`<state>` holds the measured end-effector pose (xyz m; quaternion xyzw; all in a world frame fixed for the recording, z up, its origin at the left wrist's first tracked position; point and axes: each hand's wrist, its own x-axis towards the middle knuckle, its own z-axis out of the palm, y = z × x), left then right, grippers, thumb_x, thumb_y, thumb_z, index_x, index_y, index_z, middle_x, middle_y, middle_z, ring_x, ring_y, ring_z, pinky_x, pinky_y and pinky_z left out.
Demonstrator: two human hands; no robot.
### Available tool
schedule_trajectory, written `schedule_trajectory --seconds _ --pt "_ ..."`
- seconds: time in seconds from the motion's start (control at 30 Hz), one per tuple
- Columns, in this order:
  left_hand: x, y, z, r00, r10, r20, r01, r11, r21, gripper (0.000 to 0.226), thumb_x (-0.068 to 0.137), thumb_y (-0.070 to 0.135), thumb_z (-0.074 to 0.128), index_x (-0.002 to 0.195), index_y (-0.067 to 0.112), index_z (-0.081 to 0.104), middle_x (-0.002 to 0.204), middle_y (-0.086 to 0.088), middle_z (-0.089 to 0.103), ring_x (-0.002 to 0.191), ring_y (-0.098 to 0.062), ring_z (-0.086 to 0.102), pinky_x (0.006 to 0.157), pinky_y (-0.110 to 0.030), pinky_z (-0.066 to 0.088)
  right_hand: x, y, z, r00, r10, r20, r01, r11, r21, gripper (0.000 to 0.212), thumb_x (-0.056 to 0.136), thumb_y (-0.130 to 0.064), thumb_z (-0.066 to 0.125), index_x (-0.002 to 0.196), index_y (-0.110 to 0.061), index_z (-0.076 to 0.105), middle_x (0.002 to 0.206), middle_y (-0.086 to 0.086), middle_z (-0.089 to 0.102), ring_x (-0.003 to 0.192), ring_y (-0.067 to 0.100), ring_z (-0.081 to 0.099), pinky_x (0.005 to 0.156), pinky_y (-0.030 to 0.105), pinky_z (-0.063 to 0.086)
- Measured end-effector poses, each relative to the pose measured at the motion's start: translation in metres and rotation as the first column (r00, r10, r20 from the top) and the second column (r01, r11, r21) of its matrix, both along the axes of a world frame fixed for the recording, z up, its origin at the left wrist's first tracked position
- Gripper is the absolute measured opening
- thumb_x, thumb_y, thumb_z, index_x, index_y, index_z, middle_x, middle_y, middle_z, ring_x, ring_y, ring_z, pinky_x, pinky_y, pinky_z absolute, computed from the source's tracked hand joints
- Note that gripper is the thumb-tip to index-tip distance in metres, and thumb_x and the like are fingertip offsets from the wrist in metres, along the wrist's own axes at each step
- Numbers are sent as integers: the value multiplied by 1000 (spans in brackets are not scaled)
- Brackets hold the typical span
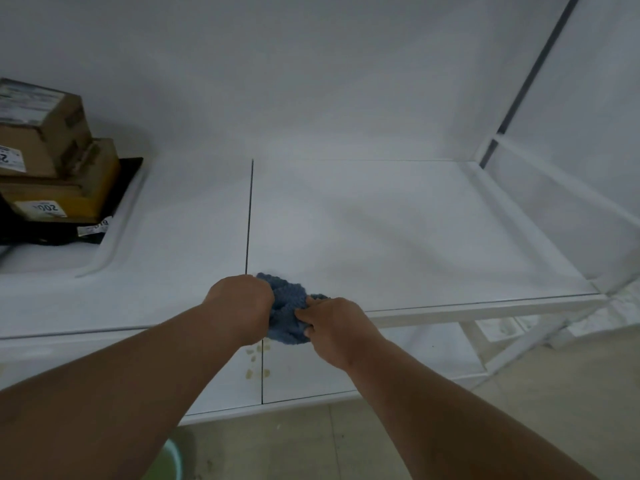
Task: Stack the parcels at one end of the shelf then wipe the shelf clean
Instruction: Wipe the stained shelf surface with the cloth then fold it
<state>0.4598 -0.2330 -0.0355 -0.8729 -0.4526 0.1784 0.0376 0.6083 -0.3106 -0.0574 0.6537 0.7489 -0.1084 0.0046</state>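
1. Both hands, left hand (242, 299) and right hand (332, 322), clench the bunched blue cloth (287, 313) at the shelf (415, 237) front edge.
2. Parcels (52, 161) sit stacked at the left end.
3. Flatten the cloth, then wipe from back edge forward.

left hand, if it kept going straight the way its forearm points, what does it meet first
The left hand already grips the blue cloth. Beyond it, the line runs over bare white shelf toward the back wall, as far as depth can be judged.
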Motion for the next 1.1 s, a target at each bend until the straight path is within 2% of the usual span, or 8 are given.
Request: schedule_trajectory --seconds 0.2,0.4,0.63,0.7,0.77,0.9,1.03,1.1 --pt "31 8 -7 998 4 58 0 997 -78 12 85 19 60 95 15 66 92 0 61 93 -18 63 82 -30 54 31 5 1 995 -49 -89 47 998 -32 28 92 -19 55 118 -18 66 123 5 59 113 25 56 97 31 46" --pt "79 6 -16 976 -39 214 58 995 -84 30 88 21 58 118 17 55 115 0 60 106 -18 59 88 -30 49 83 -4 10 975 -192 -113 189 981 -42 28 89 -18 51 110 -16 69 112 6 63 103 27 59 87 29 49" --pt "103 19 -24 980 -6 199 41 983 -177 27 82 23 62 108 18 65 107 1 62 92 -17 62 80 -31 53 98 9 13 972 -218 -92 214 976 -46 23 82 -14 55 101 -14 69 103 5 59 95 26 59 81 30 51" --pt "103 19 -19 985 -28 171 60 981 -185 7 80 19 60 85 15 62 90 1 60 82 -18 61 71 -30 53 96 12 16 975 -208 -79 206 978 -38 24 81 -14 56 101 -14 69 101 4 56 93 26 57 78 29 49" --pt "102 17 -11 986 -48 158 82 972 -219 6 81 20 59 78 18 54 80 2 56 80 -17 60 72 -30 53 94 13 18 984 -175 -41 172 982 -71 24 80 -14 57 100 -13 71 99 3 55 91 25 57 77 28 49" --pt "90 11 4 999 -35 35 46 923 -381 16 79 20 65 93 14 62 91 -2 67 89 -18 65 76 -29 54 86 19 22 997 -68 43 75 975 -207 18 71 -18 65 86 -17 76 90 1 61 82 22 61 76 36 56" --pt "65 -1 17 984 -39 -175 -59 850 -523 20 80 20 67 96 10 72 74 4 69 59 -5 59 60 -17 45 73 17 31 1000 19 -25 -28 914 -404 31 87 -35 63 100 -10 74 97 6 69 94 24 63 87 40 53" --pt "50 -4 27 985 8 -170 -97 846 -524 19 87 22 64 98 8 69 79 0 72 58 -5 59 59 -16 43 67 13 37 996 53 -66 -79 867 -493 35 91 -34 60 103 -3 71 102 11 68 99 27 63 91 39 51"
